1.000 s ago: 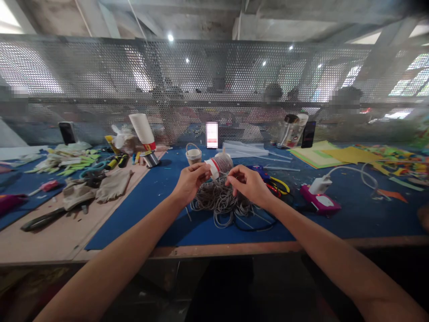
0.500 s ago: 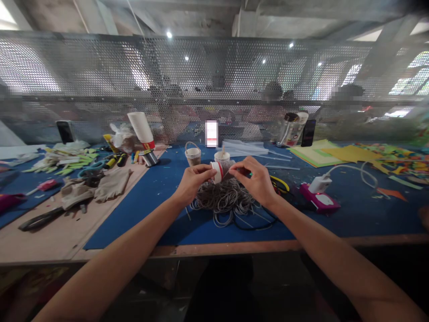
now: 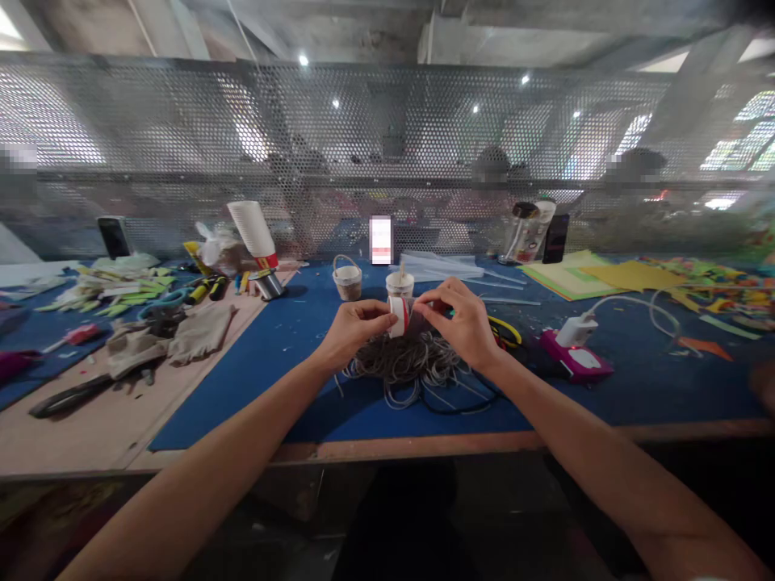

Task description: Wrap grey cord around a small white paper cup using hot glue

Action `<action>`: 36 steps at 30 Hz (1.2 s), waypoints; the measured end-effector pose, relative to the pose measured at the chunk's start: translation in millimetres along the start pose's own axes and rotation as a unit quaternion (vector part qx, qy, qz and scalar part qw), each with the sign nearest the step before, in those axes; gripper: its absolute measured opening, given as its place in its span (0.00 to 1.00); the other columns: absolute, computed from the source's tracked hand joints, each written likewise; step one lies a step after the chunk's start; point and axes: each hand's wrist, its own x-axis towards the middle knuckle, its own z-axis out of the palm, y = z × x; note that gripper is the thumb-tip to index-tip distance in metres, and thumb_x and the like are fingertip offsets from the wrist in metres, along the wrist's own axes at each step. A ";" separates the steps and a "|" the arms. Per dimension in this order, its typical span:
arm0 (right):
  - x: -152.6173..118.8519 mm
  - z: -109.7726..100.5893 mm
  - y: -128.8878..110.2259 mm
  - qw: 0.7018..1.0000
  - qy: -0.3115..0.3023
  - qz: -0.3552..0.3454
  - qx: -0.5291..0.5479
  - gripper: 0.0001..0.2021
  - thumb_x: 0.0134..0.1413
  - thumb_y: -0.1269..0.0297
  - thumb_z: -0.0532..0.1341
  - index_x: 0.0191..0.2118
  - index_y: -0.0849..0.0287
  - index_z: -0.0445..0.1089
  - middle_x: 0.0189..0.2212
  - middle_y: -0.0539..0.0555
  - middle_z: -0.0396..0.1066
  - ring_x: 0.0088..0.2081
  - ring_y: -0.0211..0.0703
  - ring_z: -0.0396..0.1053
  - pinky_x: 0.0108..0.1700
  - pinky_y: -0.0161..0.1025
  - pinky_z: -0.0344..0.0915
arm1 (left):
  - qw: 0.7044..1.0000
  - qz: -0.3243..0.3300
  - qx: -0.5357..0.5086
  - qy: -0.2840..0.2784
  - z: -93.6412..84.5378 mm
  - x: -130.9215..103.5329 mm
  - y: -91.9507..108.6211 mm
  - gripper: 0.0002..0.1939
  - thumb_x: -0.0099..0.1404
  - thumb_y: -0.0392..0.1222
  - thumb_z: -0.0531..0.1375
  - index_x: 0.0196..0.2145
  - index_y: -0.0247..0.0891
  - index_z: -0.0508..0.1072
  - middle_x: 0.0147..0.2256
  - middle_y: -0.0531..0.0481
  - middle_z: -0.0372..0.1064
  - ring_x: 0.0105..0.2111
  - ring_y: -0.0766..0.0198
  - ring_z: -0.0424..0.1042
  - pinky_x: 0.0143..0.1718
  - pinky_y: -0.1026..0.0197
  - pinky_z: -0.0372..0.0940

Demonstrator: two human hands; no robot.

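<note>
A white paper cup (image 3: pixel 398 317) with a red band is pinched at its rim by my left hand (image 3: pixel 357 329). Grey cord seems to wrap the cup's far part, partly hidden by my fingers. My right hand (image 3: pixel 455 319) is closed at the cup's right side, its thumb and fingertips pressed together; what they hold is too small to tell. Below both hands lies a tangled pile of grey cord (image 3: pixel 412 363). Behind them stand a small cup with a handle (image 3: pixel 348 282) and another small cup (image 3: pixel 400 284) with a stick in it.
To the left are stacked paper cups (image 3: pixel 251 230), gloves (image 3: pixel 199 332) and scissors (image 3: pixel 166 303). A magenta power block (image 3: pixel 575 355) with a charger sits right, near coloured sheets (image 3: pixel 572 276). A lit phone (image 3: pixel 381 240) stands before the perforated metal screen (image 3: pixel 393 113).
The held cup has turned, so its white rim and red band now face more sideways. Both hands have shifted slightly and stay close to the cup.
</note>
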 end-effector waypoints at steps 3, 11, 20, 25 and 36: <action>0.2 0.3 1.6 1.000 0.001 -0.001 -0.005 0.03 0.61 0.63 0.64 0.38 0.50 0.75 0.32 0.49 0.63 0.32 0.37 0.65 0.37 0.39 0.65 | 1.000 -0.005 0.005 -0.010 -0.1 0.0 0.9 0.10 0.55 0.44 0.69 0.32 0.35 0.80 0.28 0.51 0.74 0.27 0.68 0.67 0.32 0.64 0.62; 0.2 0.9 3.9 1.000 0.006 0.008 -0.014 0.02 0.59 0.63 0.65 0.37 0.50 0.76 0.32 0.49 0.64 0.32 0.38 0.65 0.38 0.39 0.65 | 1.000 -0.009 0.001 -0.025 -1.8 1.0 -4.0 0.09 0.56 0.44 0.68 0.33 0.36 0.80 0.29 0.50 0.75 0.27 0.68 0.68 0.31 0.64 0.62; 0.2 0.3 3.8 1.000 0.005 0.002 -0.019 0.02 0.59 0.63 0.65 0.37 0.51 0.77 0.31 0.49 0.63 0.32 0.38 0.64 0.38 0.39 0.64 | 0.999 -0.007 -0.018 -0.049 -2.7 0.7 -3.1 0.09 0.56 0.43 0.69 0.32 0.36 0.80 0.29 0.51 0.75 0.27 0.69 0.68 0.32 0.65 0.62; 0.4 -0.5 1.1 1.000 0.007 0.002 -0.021 0.02 0.59 0.63 0.65 0.37 0.49 0.76 0.30 0.49 0.65 0.31 0.38 0.65 0.38 0.40 0.64 | 0.998 -0.008 -0.009 -0.062 -3.1 0.4 -3.4 0.09 0.56 0.44 0.69 0.33 0.35 0.80 0.30 0.49 0.75 0.29 0.67 0.69 0.33 0.63 0.63; 1.6 -1.7 0.4 1.000 0.003 -0.006 -0.027 0.02 0.59 0.63 0.65 0.36 0.51 0.76 0.30 0.49 0.65 0.32 0.38 0.65 0.38 0.40 0.64 | 0.998 -0.015 -0.013 -0.066 -2.5 -0.1 -0.9 0.10 0.56 0.44 0.69 0.32 0.35 0.80 0.29 0.50 0.76 0.28 0.67 0.70 0.33 0.63 0.63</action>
